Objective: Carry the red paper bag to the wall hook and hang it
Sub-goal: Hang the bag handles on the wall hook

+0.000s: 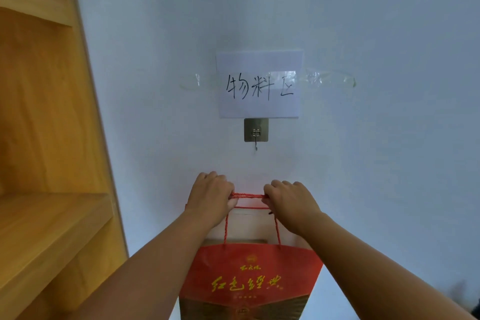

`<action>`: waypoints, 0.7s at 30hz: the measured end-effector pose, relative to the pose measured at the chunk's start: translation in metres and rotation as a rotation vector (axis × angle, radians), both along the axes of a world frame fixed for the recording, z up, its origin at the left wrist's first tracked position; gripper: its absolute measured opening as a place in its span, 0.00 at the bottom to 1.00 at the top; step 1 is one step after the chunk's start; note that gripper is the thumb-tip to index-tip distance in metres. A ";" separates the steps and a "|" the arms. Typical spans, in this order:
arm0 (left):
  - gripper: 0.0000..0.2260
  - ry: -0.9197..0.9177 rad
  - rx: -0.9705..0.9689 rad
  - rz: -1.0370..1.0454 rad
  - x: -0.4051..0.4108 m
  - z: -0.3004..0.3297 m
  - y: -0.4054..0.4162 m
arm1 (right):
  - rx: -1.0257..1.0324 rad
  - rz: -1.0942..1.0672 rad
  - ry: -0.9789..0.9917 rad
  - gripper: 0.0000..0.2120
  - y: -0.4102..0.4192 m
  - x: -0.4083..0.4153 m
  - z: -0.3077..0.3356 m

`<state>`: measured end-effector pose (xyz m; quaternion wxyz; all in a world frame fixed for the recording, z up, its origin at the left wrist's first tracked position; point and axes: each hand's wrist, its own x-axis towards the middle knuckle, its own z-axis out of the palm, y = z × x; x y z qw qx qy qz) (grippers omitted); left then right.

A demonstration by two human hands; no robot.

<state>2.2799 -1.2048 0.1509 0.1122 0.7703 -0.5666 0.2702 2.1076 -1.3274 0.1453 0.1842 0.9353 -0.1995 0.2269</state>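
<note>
The red paper bag (249, 280) with gold lettering hangs in front of me, close to the white wall. Its red rope handles (250, 196) are stretched level between my two hands. My left hand (211, 195) grips the left end of the ropes and my right hand (291, 199) grips the right end. The metal wall hook (256, 135), on a square steel plate, sits above the handles with a gap of bare wall between them. The bag's lower part is cut off by the frame.
A white paper sign (259, 84) with handwritten characters is taped just above the hook. A wooden shelf unit (49, 138) stands against the wall at the left. White wall (389, 138) stretches to the right of the hook.
</note>
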 end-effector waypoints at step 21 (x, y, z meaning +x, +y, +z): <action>0.11 0.038 -0.128 0.085 0.041 0.077 -0.073 | -0.101 0.029 -0.053 0.12 -0.086 0.054 0.089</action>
